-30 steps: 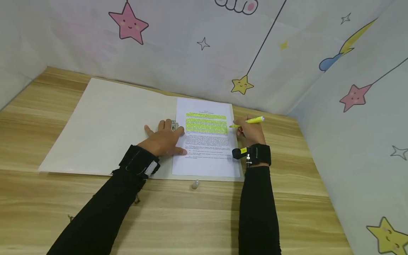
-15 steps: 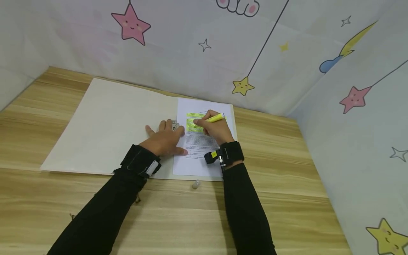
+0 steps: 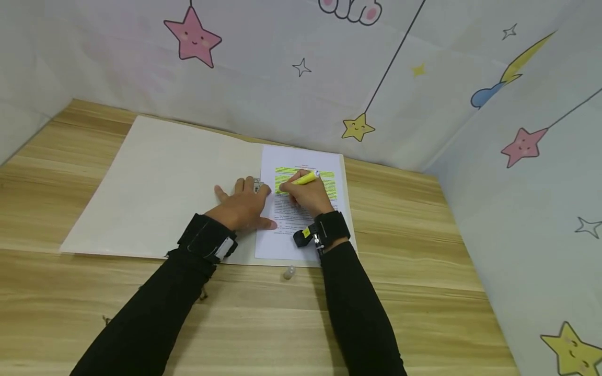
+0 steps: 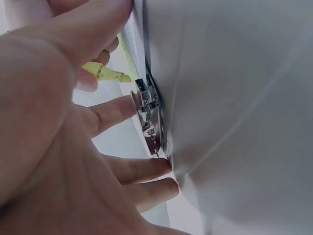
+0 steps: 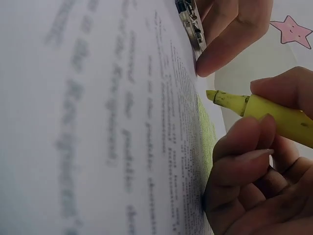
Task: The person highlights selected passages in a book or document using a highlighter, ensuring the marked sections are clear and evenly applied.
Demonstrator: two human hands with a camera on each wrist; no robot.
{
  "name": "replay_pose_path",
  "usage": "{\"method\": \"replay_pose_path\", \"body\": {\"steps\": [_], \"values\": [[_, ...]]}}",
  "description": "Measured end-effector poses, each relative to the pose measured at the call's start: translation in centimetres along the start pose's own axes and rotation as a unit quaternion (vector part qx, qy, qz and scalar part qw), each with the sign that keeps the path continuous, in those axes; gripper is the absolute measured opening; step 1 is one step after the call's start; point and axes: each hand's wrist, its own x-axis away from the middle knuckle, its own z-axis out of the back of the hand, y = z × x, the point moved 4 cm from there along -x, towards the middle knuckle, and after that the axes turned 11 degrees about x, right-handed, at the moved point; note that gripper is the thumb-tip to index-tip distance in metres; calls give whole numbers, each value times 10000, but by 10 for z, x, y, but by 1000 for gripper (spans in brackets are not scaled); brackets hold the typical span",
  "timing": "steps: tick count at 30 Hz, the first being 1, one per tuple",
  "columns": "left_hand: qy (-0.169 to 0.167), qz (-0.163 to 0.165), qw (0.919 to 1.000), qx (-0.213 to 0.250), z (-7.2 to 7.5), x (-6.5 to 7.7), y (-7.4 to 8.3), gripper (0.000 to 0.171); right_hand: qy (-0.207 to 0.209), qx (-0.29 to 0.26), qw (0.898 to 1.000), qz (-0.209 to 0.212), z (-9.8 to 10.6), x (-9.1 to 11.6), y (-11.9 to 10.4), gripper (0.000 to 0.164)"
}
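Observation:
My right hand [image 3: 308, 197] pinches a yellow highlighter [image 3: 307, 178] between thumb and fingers, above the printed sheet [image 3: 282, 245]. In the right wrist view the highlighter's chisel tip [image 5: 211, 95] appears just off the page, near the text's left margin. Bright yellow marking [image 3: 330, 187] covers the upper lines; plain text lies below. My left hand [image 3: 241, 209] rests with fingers spread across the sheet's left edge and the open white folder [image 3: 141, 193] beneath. Its fingers lie by the folder's metal clip [image 4: 149, 115], and its thumb presses the paper.
The highlighter's pale cap [image 3: 289, 272] lies on the wooden table [image 3: 263, 334], just in front of the folder. Behind and to the right rise fabric walls [image 3: 263, 94] printed with stars. A camera strap [image 3: 331, 227] circles my right wrist.
My right hand has swung left with the highlighter, from the sheet's right edge across the marked lines to near their left side. The left hand stays in place.

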Motion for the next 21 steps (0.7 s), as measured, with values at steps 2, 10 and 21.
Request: {"method": "replay_pose_path", "body": {"steps": [2, 10, 21], "values": [[-6, 17, 10000, 10, 1, 1, 0, 85, 32, 130, 9999, -35, 0, 0, 0, 16], [-23, 59, 9999, 77, 0, 2, 0, 81, 12, 406, 9992, -59, -1, 0, 2, 18], [-6, 40, 9999, 101, 1, 4, 0, 80, -19, 580, 9983, 43, -2, -1, 3, 18]]}}
